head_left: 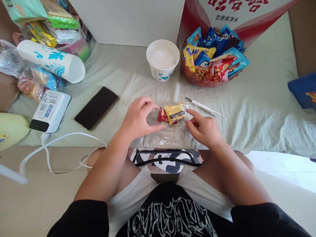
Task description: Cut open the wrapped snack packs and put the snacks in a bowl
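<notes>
A yellow snack packet (175,112) lies partly over a red packet (162,115); both rest on a clear plastic bag (165,138) spread on the cloth. My left hand (139,118) is left of them, thumb and fingers apart in a wide curve, with nothing in it. On the other side is my right hand (205,127), its index finger and thumb apart at the edge of the plastic and its remaining fingers curled. I see nothing between those fingertips. Behind the right hand lies a white-handled craft knife (204,107), its thin blade pointing left.
Behind stand a white paper tub (163,70) with a white lining and a bowl (197,79) full of wrapped snacks. To the left lie a phone (96,108), a white power bank (50,110) with a cable (71,134), and a stack of paper cups (53,62). Large boxes (133,21) close off the back.
</notes>
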`<state>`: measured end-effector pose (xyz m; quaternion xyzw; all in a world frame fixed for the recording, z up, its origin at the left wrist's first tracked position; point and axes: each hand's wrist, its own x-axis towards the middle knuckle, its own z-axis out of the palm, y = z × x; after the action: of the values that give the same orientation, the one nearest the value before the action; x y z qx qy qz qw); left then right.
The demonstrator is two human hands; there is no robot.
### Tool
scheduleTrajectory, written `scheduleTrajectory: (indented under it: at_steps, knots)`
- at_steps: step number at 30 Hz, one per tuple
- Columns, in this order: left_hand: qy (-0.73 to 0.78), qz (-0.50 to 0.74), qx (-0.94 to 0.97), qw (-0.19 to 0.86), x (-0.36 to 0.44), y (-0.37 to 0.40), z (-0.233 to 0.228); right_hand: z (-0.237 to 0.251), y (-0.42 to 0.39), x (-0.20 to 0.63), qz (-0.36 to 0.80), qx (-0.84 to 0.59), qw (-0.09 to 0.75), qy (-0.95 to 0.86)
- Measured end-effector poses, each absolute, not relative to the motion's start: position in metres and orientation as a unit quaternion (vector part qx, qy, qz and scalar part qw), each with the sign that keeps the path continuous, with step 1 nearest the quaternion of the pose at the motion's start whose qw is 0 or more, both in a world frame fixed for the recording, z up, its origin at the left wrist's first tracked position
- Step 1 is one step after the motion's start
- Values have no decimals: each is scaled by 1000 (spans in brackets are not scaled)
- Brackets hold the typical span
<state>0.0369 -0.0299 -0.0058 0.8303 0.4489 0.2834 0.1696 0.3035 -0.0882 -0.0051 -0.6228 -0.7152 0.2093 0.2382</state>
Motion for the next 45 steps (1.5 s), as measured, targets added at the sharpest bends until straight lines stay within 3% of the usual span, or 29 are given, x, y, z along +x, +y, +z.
scheduleTrajectory:
  at_steps: [3,7,11,15,21,30,37,45]
  knots:
    - [436,213,845,224,41,-29,-7,-8,-86,297,210,-579,286,-734]
    - [456,218,805,312,44,-28,-5,-14,-82,289,161,-492,344,-783]
    - [495,227,727,418,46,-26,-3,-21,-79,282,94,-479,323,-811]
    - [489,231,596,593,52,-26,-4,-26,-80,275,56,-508,292,-808]
    - [440,266,450,730,63,-27,0,-27,-84,271,93,-533,284,-791]
    - [484,283,425,711,69,-26,-1,-20,-79,277,96,-546,320,-768]
    - [495,304,430,691,69,-22,-3,-22,-66,285,-4,-656,294,-695]
    - [482,281,443,702,71,-22,-6,-26,-68,278,66,-580,319,-746]
